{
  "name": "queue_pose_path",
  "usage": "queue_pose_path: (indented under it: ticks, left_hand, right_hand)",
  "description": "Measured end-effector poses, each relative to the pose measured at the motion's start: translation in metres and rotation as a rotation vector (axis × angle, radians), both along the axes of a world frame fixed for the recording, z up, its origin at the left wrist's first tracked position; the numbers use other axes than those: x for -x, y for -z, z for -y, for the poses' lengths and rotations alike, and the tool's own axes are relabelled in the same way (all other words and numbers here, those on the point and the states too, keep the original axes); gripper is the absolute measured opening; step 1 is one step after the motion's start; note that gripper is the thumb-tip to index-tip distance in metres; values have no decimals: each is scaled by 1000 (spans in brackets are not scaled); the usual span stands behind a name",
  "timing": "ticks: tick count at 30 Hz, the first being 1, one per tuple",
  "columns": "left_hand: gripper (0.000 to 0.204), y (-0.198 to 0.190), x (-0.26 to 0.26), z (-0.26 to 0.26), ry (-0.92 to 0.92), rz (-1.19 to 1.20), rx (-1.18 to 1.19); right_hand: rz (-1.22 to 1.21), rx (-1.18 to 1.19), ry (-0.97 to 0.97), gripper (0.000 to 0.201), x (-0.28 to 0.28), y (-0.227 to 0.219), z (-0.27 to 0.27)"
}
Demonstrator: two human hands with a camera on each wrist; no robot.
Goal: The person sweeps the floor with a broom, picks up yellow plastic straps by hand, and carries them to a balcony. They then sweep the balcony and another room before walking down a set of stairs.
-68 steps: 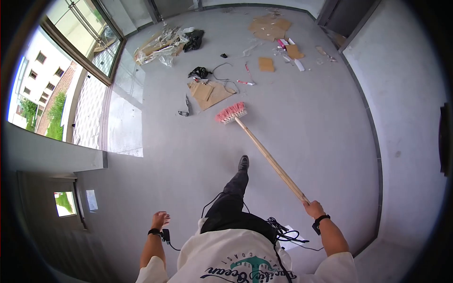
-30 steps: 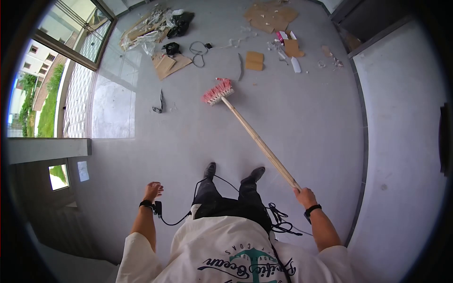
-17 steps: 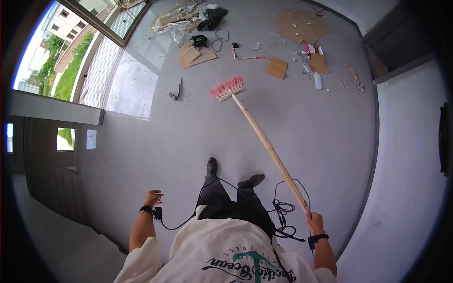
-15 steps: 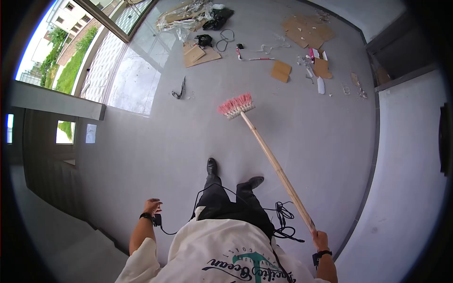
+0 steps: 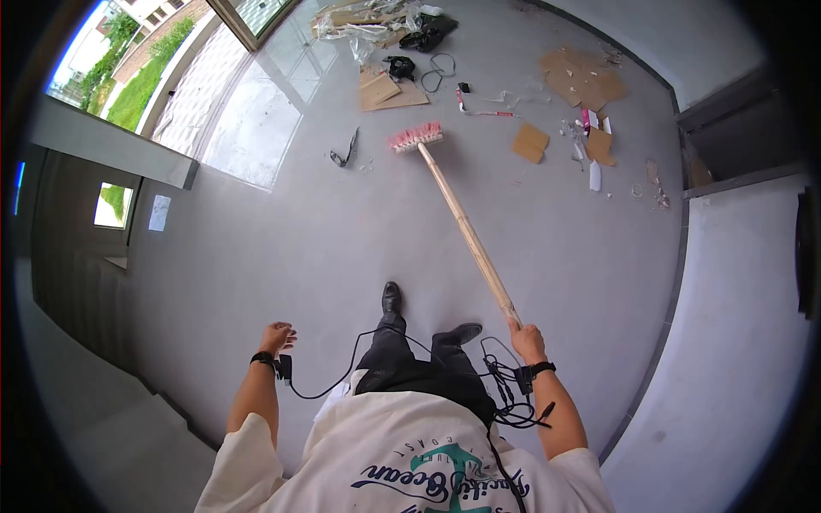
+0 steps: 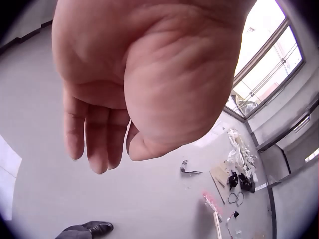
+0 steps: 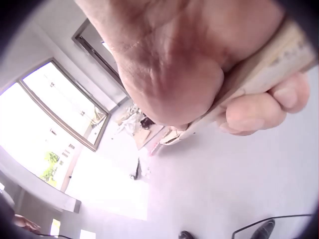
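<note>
A broom with a pink and white bristle head (image 5: 416, 138) reaches forward across the grey floor on a long wooden handle (image 5: 469, 231). My right hand (image 5: 528, 342) grips the handle near its upper end; in the right wrist view the fingers (image 7: 254, 112) curl round the wood. My left hand (image 5: 278, 338) hangs at the left side, holding nothing, and in the left wrist view its fingers (image 6: 97, 134) are loosely bent. A black strip (image 5: 345, 148) lies on the floor left of the bristles.
Cardboard (image 5: 393, 92), black plastic (image 5: 429, 34) and clear wrapping lie at the far left. A cardboard square (image 5: 530, 143), a white bottle (image 5: 595, 176) and more scraps are at the right. A wall (image 5: 735, 282) runs along the right side. Black cables (image 5: 513, 393) hang at the waist.
The bristle head has moved forward and left from half a second ago. My right hand has come up and inward, still gripping the handle. My left hand is slightly higher in the head view.
</note>
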State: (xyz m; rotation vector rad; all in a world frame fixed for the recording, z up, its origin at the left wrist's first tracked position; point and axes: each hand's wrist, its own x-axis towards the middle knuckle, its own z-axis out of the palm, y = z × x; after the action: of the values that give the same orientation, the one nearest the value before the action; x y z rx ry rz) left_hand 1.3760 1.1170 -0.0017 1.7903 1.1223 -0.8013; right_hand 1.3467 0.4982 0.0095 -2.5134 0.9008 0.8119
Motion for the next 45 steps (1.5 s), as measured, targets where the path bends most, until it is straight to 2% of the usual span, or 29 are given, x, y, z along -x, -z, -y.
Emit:
queue_pose_path:
  ticks: [1,3,5,7,10,12,14,15,17,18,20,21,23,25,26,27,29,32,33,35,36,38,39,41,42,43,44,45]
  left_hand:
    - [27,-10,-25,1,-1,70,37]
    - [27,-14,-59,-8,-38,194,80]
    - [27,-15,-64,-21,-101,242,107]
    - [26,-3,-51,-41,-142,213,73]
    - [24,20,16,-71,-244,87,33]
    - [24,29,78,-88,-347,-31,3]
    - [23,47,152,-109,-486,-133,19]
    - [23,39,174,-106,-526,-179,-6]
    - [23,28,212,-105,-601,-229,-26]
    - [23,27,225,-107,-639,-229,-18]
    - [23,26,232,-108,-706,-220,20]
    - [23,22,229,-109,-673,-170,-5]
    - [24,22,208,-113,-609,-89,-29]
    - [25,19,188,-122,-556,-43,-31]
    - [26,16,173,-124,-534,-9,-33]
    - [26,10,156,-127,-496,9,-38]
    - [26,-8,124,-131,-476,67,-31]
    - [25,-10,97,-139,-476,195,-37]
    - [24,-6,95,-141,-517,216,-19]
    - [24,5,100,-137,-522,175,4]
    - [25,10,105,-134,-510,125,22]
    - [24,31,135,-130,-530,28,57]
    - [24,48,160,-130,-557,-5,69]
    - [25,48,201,-121,-587,-173,56]
    - [26,45,226,-118,-600,-228,62]
    - [27,43,250,-116,-629,-280,61]
    - [27,56,285,-122,-683,-326,91]
    - [26,41,295,-118,-776,-345,67]
  right_hand:
    - [7,-3,14,73,-13,-9,-6]
    - [60,-20,-84,73,-37,-26,-10]
    - [67,24,-122,73,-4,-33,4]
    - [40,23,-146,66,55,-35,28]
    - [-24,36,-182,68,158,-62,72]
    - [-173,60,-208,72,203,-93,104]
    - [-306,139,-246,72,218,-115,125]
    - [-302,144,-272,72,201,-125,123]
    - [-528,194,-134,70,155,-145,91]
    - [-524,200,-159,70,143,-135,98]
    - [-490,251,-291,68,109,-97,105]
    - [-495,234,-263,66,77,-74,93]
    - [-383,204,-332,70,-4,-32,47]
    - [-212,139,-420,75,-90,50,-1]
    - [-276,19,-327,74,-153,21,-73]
    - [-184,-31,-315,74,-198,18,-122]
    - [-25,-158,-306,74,-251,3,-188]
    - [55,-201,-306,74,-252,-11,-203]
    - [-20,-157,-358,76,-241,-15,-195]
    - [1,-218,-376,80,-195,-3,-157]
    - [56,-129,-490,78,-162,19,-125]
    - [59,-93,-560,73,-90,-2,-85]
    - [0,-99,-498,72,-54,-23,-67]
    - [6,-34,-544,69,33,-31,0]
    - [-65,42,-520,68,69,-51,26]
    - [-114,67,-498,67,97,-72,50]
    - [-175,88,-528,52,114,-103,64]
    - [-261,60,-464,51,118,-119,76]
